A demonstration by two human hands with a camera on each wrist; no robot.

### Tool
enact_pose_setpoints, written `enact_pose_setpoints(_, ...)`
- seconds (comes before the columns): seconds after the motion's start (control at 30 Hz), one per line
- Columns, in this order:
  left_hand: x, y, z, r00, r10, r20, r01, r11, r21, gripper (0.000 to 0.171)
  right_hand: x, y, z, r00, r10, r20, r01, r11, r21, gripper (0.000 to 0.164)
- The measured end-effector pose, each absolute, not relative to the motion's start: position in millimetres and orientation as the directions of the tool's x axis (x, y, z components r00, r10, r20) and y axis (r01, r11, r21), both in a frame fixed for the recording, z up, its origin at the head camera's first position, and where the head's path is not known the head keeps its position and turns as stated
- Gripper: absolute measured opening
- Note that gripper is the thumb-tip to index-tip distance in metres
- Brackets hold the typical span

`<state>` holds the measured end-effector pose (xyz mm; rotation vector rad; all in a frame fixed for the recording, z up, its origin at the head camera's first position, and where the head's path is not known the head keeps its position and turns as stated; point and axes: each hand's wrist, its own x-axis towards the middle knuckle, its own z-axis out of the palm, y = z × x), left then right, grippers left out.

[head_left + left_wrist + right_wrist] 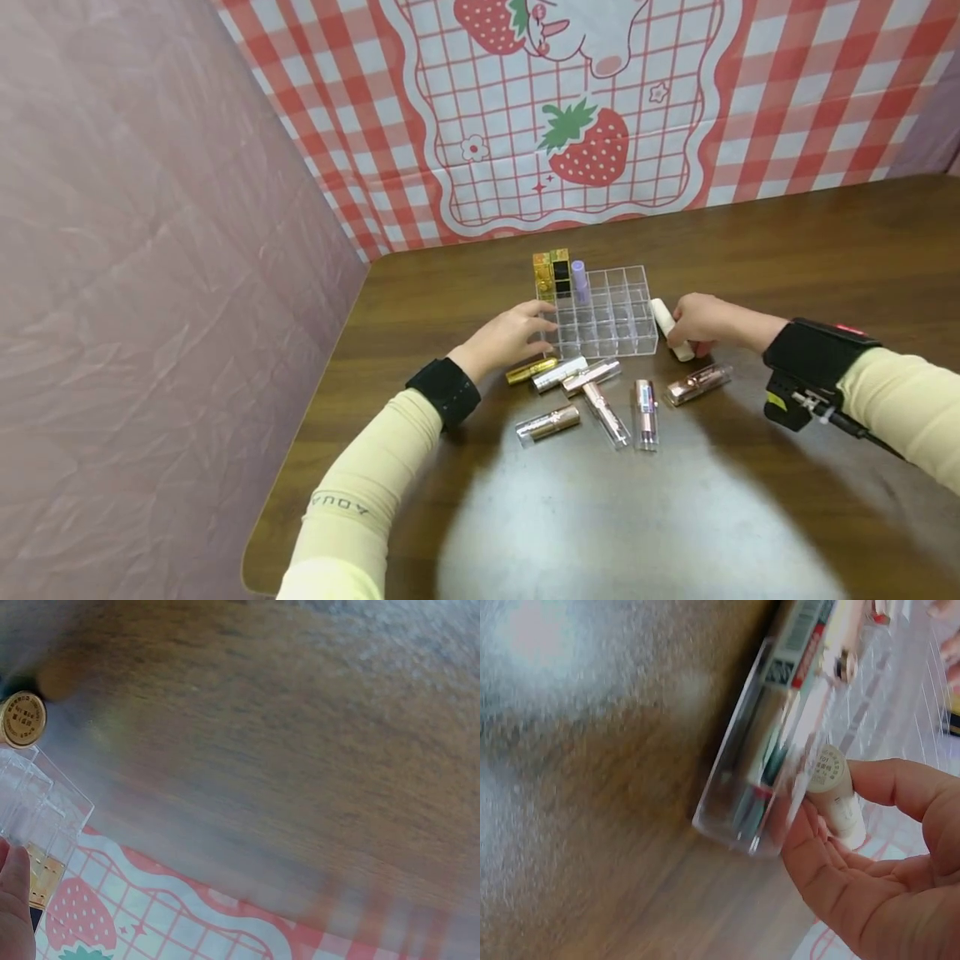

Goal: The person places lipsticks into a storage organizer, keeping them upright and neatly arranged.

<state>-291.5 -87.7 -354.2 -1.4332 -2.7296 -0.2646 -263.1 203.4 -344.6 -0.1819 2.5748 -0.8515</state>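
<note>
My right hand (701, 321) pinches a white lipstick tube (663, 317) between thumb and fingers, beside the right end of a clear compartment organizer (615, 312). The right wrist view shows the tube's round labelled end (827, 769) facing the camera. At the organizer's left end is my left hand (512, 335), fingers spread and slightly bent against its edge, gripping no lipstick. In the organizer's back left compartments stand a gold box (543, 275), a gold-and-black box (561, 273) and a lilac lipstick (580, 282).
In front of the organizer lie a gold tube (531, 371), a white-silver tube (559, 375) and several clear-cased lipsticks, among them one near the right hand (699, 384). A strawberry-print cloth (487, 125) hangs behind the wooden table (420, 308).
</note>
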Motion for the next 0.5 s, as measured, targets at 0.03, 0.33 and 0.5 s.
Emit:
enact_pose_setpoints(0.03,-291.9,-87.8,-354.3,-0.570,0.813,0.116,0.821,0.557,0.130,0.032,-264.2,205.2,-344.2,-0.899,-0.254,-0.358,0.019,0.792,-0.610,0.009)
enact_pose_setpoints(0.33,-291.2,-88.9,-352.8,-0.563,0.819,0.110,0.824,0.548,0.142,0.032,-269.9,214.6,-342.9,-0.914,-0.251,-0.320,0.066,0.685,-0.726,0.042)
enact_pose_setpoints(0.5,-291.5,-87.4,-352.1,-0.553,0.825,0.114,0.830,0.535,0.158,0.032,-272.6,215.3,-340.1,-0.941,-0.217,-0.259,0.046,0.677,-0.734,0.047)
